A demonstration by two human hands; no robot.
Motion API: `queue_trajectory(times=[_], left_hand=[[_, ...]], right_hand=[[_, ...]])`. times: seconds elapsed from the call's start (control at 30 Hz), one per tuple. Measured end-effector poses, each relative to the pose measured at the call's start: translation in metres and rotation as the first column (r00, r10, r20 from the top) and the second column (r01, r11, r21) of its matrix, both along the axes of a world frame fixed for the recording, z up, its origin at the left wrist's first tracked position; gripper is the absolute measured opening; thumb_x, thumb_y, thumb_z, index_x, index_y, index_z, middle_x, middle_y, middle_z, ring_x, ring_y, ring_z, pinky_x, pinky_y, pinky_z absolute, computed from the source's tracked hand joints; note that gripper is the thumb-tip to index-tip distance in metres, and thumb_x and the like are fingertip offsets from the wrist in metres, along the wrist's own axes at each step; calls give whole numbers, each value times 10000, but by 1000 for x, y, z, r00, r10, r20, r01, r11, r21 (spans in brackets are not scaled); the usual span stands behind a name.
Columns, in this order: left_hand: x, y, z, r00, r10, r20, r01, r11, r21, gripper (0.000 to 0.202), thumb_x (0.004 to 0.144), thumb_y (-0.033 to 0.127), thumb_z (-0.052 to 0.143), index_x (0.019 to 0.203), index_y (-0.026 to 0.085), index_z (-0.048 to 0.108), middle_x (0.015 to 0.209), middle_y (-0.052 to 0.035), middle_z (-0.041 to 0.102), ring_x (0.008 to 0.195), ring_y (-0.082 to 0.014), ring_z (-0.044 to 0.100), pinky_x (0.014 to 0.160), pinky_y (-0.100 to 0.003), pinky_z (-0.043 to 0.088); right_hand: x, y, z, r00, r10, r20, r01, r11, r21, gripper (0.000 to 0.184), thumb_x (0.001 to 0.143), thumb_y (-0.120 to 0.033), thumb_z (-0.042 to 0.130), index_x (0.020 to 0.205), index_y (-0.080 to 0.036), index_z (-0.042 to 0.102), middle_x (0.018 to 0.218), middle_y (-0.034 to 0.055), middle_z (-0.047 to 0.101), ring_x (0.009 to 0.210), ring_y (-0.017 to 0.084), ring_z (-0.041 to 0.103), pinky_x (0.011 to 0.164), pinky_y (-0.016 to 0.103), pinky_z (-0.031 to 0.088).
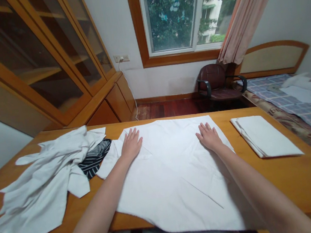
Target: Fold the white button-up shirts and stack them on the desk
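Note:
A white shirt (173, 167) lies spread flat across the middle of the wooden table (308, 181), its near hem hanging over the front edge. My left hand (131, 144) rests flat on the shirt's far left part, fingers stretched out. My right hand (209, 136) lies flat on the far right part, fingers also extended. Neither hand holds anything.
A heap of crumpled white garments (46, 179) with a dark striped one (95, 158) lies on the table's left. A folded white stack (265, 135) sits on the right. Beyond are a brown chair (216, 82), a bed (298, 102), a glass-fronted cabinet (52, 57) and a window (182, 11).

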State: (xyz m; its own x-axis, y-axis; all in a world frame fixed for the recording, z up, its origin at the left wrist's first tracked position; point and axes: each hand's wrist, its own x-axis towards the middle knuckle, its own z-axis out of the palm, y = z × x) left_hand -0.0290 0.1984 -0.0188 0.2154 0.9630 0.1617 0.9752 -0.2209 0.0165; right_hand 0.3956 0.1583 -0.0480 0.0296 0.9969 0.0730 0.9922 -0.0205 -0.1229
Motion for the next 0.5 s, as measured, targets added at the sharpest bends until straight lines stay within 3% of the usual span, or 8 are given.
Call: queue_trajectory(times=[0.13,0.2,0.33,0.4,0.5], left_hand=[[26,-36,-13,995,-96,18,97,995,-33,585,1039,440,274,1555,183,371,1647,-66,292,1549,-260,181,1267,-489,169],[40,-47,-19,995,-102,18,102,993,-50,602,1036,466,289,1573,198,334,1651,-64,283,1551,-261,175,1263,-496,175],[57,-52,-25,999,-51,10,52,996,-73,608,1032,477,301,1578,210,323,1657,-73,261,1548,-263,184,1258,-509,180],[58,-52,-25,999,-35,9,36,997,-73,607,1032,476,297,1578,212,324,1660,-72,250,1548,-261,187,1259,-510,174],[57,-52,-25,999,-41,7,41,997,-64,608,1032,472,292,1577,207,327,1658,-73,255,1550,-262,179,1259,-513,174]], right_hand=[[-47,-7,12,997,82,-16,-80,991,107,606,1041,-422,293,1543,-91,369,1652,137,263,1550,307,137,1239,558,140],[-80,-13,15,973,223,-50,-217,970,111,623,1042,-452,306,1558,-104,345,1656,132,248,1549,289,156,1249,528,136],[-133,-23,11,863,492,-117,-487,871,73,661,1035,-510,332,1564,-115,334,1649,123,263,1538,276,208,1241,515,181],[-142,-25,9,840,528,-123,-524,849,66,657,1032,-512,339,1557,-117,352,1642,123,282,1534,265,223,1243,503,175],[-132,-20,6,868,482,-118,-479,876,53,656,1025,-511,351,1559,-132,357,1643,119,279,1532,256,233,1243,480,179]])
